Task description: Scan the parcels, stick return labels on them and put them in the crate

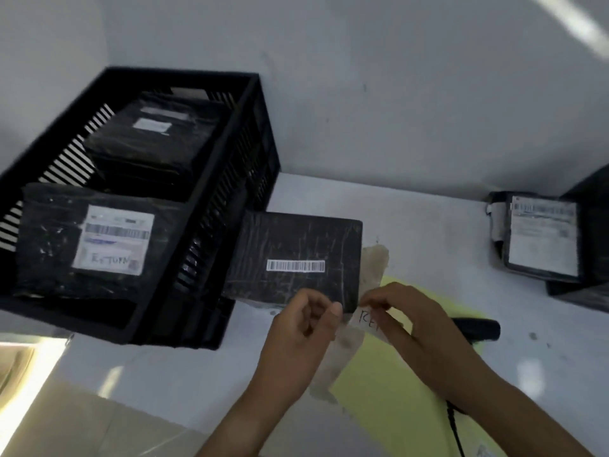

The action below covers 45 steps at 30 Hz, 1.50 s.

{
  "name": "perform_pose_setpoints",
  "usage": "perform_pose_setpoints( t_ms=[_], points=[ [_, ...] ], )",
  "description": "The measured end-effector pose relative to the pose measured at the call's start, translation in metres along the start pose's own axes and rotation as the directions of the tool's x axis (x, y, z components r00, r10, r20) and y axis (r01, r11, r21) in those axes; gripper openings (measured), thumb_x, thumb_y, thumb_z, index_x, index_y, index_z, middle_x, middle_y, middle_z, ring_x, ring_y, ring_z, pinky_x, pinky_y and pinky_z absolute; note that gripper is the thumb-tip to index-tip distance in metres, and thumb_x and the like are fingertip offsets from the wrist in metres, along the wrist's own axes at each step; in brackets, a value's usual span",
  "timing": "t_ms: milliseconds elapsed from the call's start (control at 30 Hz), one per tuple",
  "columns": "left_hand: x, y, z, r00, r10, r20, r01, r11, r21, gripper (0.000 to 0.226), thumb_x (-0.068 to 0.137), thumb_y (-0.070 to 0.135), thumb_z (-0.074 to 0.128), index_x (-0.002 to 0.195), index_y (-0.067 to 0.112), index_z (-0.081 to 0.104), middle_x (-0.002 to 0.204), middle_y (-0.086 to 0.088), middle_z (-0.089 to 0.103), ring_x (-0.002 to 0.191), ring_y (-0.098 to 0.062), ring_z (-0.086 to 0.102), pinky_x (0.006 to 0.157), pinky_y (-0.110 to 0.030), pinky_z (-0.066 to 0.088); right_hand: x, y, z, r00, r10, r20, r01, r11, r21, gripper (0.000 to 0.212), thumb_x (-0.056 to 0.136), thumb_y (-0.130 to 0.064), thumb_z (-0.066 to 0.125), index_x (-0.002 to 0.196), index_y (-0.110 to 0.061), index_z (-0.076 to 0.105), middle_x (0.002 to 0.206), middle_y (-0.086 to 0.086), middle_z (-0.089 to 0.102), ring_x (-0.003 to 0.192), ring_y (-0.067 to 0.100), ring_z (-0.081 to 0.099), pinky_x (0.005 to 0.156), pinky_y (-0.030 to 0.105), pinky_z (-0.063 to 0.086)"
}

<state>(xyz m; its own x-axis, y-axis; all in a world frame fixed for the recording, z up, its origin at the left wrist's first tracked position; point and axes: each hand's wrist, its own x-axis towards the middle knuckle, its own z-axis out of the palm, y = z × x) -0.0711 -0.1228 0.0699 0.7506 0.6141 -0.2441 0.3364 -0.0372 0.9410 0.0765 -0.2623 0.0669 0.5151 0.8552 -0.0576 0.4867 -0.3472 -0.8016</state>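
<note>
A black wrapped parcel [293, 258] with a white barcode strip lies on the white table beside the black crate [211, 225]. Just in front of the parcel, my left hand [303, 324] and my right hand [405, 318] pinch the two ends of a white return label [367, 319] with handwritten letters. Two black parcels lie in the crate: a near one [92, 242] bearing a shipping label marked RETURN, and a far one [155, 136]. A black scanner [478, 329] lies on the table behind my right hand, mostly hidden.
A yellow sheet [389, 390] lies under my hands on the table [428, 232]. Another black parcel [540, 239] with a shipping label stands at the far right against a dark box. A black cable [456, 433] runs off the bottom edge. The wall is close behind.
</note>
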Motion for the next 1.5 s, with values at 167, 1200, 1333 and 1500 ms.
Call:
perform_pose_setpoints(
  t_ms=[167, 1200, 1333, 1500],
  points=[
    [0.026, 0.025, -0.042, 1.000, 0.026, 0.015, -0.027, 0.999, 0.033, 0.012, 0.090, 0.027, 0.073, 0.100, 0.028, 0.066, 0.086, 0.013, 0.069, 0.079, -0.005, 0.064, 0.072, -0.018, 0.053, 0.051, -0.033, 0.002, 0.993, -0.116, 0.010, 0.116, 0.988, -0.105, 0.022, 0.099, -0.017, 0.057, 0.109, -0.034, 0.067, 0.103, -0.024, 0.062, 0.102, 0.000, 0.055, 0.085, 0.014, 0.043],
    [0.123, -0.003, -0.079, 0.988, 0.078, -0.134, -0.052, 0.982, 0.182, 0.016, 0.098, 0.016, 0.064, 0.088, 0.029, 0.065, 0.081, 0.010, 0.070, 0.078, 0.003, 0.065, 0.065, -0.010, 0.048, 0.139, -0.029, 0.049, 0.944, 0.202, -0.260, -0.229, 0.970, -0.077, 0.005, 0.091, -0.038, 0.068, 0.087, -0.034, 0.066, 0.080, -0.024, 0.065, 0.079, -0.005, 0.063, 0.069, 0.017, 0.054],
    [0.129, -0.009, -0.078, 0.984, 0.121, -0.128, -0.071, 0.938, 0.339, 0.012, 0.097, 0.024, 0.065, 0.085, 0.028, 0.065, 0.075, 0.011, 0.066, 0.072, 0.001, 0.063, 0.059, -0.014, 0.048, 0.148, -0.024, 0.057, 0.941, 0.158, -0.299, -0.237, 0.938, -0.251, 0.009, 0.092, -0.040, 0.065, 0.086, -0.033, 0.066, 0.079, -0.017, 0.067, 0.077, 0.006, 0.060, 0.073, 0.036, 0.053],
    [0.131, -0.011, -0.076, 0.979, 0.156, -0.131, -0.089, 0.906, 0.415, 0.011, 0.097, 0.029, 0.066, 0.087, 0.026, 0.068, 0.073, 0.015, 0.065, 0.074, 0.000, 0.062, 0.060, -0.022, 0.053, 0.150, -0.023, 0.064, 0.938, 0.097, -0.333, -0.213, 0.920, -0.330, 0.015, 0.089, -0.044, 0.065, 0.096, -0.032, 0.061, 0.083, -0.016, 0.065, 0.079, 0.011, 0.057, 0.073, 0.033, 0.049]
  ],
)
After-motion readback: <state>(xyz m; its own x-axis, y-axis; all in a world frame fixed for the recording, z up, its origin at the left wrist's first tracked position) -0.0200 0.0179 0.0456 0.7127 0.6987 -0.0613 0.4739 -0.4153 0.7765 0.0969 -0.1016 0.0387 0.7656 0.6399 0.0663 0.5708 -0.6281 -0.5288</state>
